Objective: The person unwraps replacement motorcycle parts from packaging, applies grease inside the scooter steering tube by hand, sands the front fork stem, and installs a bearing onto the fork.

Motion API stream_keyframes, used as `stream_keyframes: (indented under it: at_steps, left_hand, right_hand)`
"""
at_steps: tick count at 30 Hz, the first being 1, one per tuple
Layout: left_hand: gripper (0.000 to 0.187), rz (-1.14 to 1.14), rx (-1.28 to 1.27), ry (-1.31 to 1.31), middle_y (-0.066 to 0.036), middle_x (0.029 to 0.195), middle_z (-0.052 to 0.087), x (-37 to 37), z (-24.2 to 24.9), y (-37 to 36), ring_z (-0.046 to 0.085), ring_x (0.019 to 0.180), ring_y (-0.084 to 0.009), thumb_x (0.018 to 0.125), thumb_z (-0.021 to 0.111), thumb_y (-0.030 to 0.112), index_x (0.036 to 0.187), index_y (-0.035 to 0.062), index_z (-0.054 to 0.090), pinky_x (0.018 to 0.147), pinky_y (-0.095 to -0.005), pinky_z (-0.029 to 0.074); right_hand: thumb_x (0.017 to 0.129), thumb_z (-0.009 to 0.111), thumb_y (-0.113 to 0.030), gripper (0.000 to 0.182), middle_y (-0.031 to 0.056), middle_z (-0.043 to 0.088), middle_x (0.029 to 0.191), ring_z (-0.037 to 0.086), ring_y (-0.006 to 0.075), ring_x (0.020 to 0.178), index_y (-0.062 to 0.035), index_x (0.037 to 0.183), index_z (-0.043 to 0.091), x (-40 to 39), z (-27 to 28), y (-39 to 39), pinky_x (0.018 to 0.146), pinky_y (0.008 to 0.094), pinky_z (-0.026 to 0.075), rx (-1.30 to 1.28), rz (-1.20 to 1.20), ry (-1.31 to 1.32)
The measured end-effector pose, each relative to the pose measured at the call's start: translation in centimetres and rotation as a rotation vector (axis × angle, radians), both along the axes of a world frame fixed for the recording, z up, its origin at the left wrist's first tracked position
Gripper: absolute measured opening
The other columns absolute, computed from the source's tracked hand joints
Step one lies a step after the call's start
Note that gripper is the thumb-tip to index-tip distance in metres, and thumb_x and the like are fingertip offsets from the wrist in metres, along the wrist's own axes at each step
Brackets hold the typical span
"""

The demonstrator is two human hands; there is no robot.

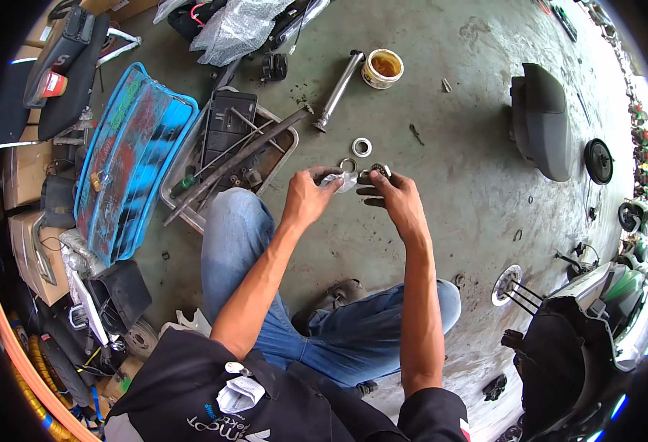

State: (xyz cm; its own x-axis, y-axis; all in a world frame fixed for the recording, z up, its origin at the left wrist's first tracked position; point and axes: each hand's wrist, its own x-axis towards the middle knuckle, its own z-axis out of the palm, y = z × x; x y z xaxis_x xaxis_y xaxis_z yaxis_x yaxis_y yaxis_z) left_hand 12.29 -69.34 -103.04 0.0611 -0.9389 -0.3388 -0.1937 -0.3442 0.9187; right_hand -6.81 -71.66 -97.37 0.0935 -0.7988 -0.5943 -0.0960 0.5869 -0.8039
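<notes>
My left hand pinches a small crumpled clear plastic bag in front of my knees. Close beside it, my right hand has its thumb and fingers closed on a ball bearing, a small metal ring with a dark, beaded edge. The plastic reaches across the gap between my hands. Just beyond the fingertips, a thin metal ring shows by the bag, and a thicker silver ring lies flat on the floor.
A metal tube lies near an open tub of brown grease. To the left are a metal tray with bars and tools, and a blue crate. A grey scooter panel and a black wheel are at right.
</notes>
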Motion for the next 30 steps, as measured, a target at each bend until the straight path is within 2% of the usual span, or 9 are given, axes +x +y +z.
stream_keyframes:
  at_steps: [2,6,11,16,18,20,22,25,30]
  left_hand:
    - [0.020,-0.004,0.053,-0.119,-0.016,0.092,0.077,0.3,0.3,0.4,0.074,0.088,-0.0243,0.086,0.076,0.012,0.100,-0.0018,0.076,0.080,-0.0350,0.056]
    - [0.019,0.046,0.158,-0.107,-0.015,0.088,0.077,0.4,-2.0,1.5,0.074,0.085,-0.0243,0.083,0.078,0.012,0.097,-0.0010,0.077,0.079,-0.0351,0.056]
    - [0.027,-0.005,0.262,-0.096,-0.015,0.084,0.076,-0.5,-5.7,2.4,0.072,0.076,-0.0217,0.080,0.080,0.019,0.097,-0.0009,0.078,0.071,-0.0341,0.054]
    - [0.029,-0.002,0.382,-0.004,-0.012,0.082,0.075,-0.3,-6.3,2.4,0.067,0.074,-0.0177,0.081,0.080,0.022,0.097,-0.0012,0.078,0.069,-0.0336,0.052]
    - [0.028,-0.014,0.453,-0.010,-0.012,0.083,0.075,0.0,-6.7,2.5,0.066,0.074,-0.0166,0.081,0.080,0.022,0.097,-0.0009,0.078,0.069,-0.0334,0.052]
    - [0.026,-0.010,0.385,0.051,-0.012,0.085,0.075,-0.2,-8.1,2.9,0.065,0.072,-0.0163,0.080,0.081,0.019,0.096,-0.0011,0.079,0.067,-0.0337,0.051]
    - [0.024,0.047,0.338,0.147,-0.011,0.084,0.074,-0.5,-8.5,3.0,0.065,0.070,-0.0146,0.078,0.083,0.013,0.097,-0.0007,0.078,0.064,-0.0317,0.051]
    - [0.046,0.143,0.447,0.249,-0.010,0.093,0.073,-1.0,-6.7,2.6,0.068,0.074,-0.0152,0.079,0.081,0.003,0.119,-0.0075,0.063,0.067,-0.0261,0.055]
    - [0.040,0.155,0.503,0.437,-0.011,0.099,0.074,-0.9,-7.7,3.1,0.069,0.084,-0.0160,0.082,0.078,0.004,0.118,-0.0065,0.065,0.075,-0.0269,0.056]
  right_hand:
    - [0.104,0.057,-0.027,0.038,0.0141,0.074,0.107,0.074,0.0221,0.088,0.0083,0.117,0.065,-0.1,0.6,1.2,0.077,0.0334,0.057,0.005,0.015,0.003]
    - [0.106,0.054,-0.027,0.038,0.0140,0.073,0.108,0.074,0.0215,0.087,0.0083,0.118,0.062,1.2,0.2,2.3,0.076,0.0329,0.057,0.086,-0.015,0.088]
    - [0.105,0.055,-0.028,0.038,0.0141,0.073,0.105,0.073,0.0218,0.088,0.0074,0.113,0.065,2.1,-3.5,1.9,0.077,0.0337,0.058,0.186,0.011,-0.006]
    - [0.103,0.057,-0.030,0.038,0.0135,0.073,0.102,0.072,0.0201,0.088,0.0059,0.109,0.068,2.7,-3.0,1.7,0.077,0.0320,0.057,0.225,-0.044,-0.106]
    - [0.105,0.055,-0.031,0.041,0.0147,0.072,0.115,0.071,0.0233,0.098,0.0065,0.120,0.062,2.5,-3.3,1.4,0.086,0.0350,0.056,0.208,0.045,-0.033]
    - [0.104,0.056,-0.033,0.043,0.0142,0.072,0.115,0.071,0.0227,0.097,0.0061,0.121,0.063,2.3,-3.7,1.3,0.085,0.0344,0.055,0.190,0.069,0.002]
    - [0.104,0.056,-0.033,0.043,0.0131,0.072,0.114,0.071,0.0220,0.096,0.0054,0.120,0.064,2.3,-3.5,1.3,0.085,0.0334,0.055,0.166,0.063,0.063]
    - [0.104,0.055,-0.033,0.042,0.0112,0.073,0.112,0.071,0.0215,0.094,0.0050,0.118,0.065,2.3,-3.3,1.7,0.083,0.0339,0.055,0.169,0.066,0.114]
    - [0.104,0.055,-0.034,0.040,0.0111,0.074,0.099,0.070,0.0202,0.082,0.0031,0.113,0.069,1.8,-7.7,3.0,0.075,0.0329,0.054,0.143,0.067,0.138]
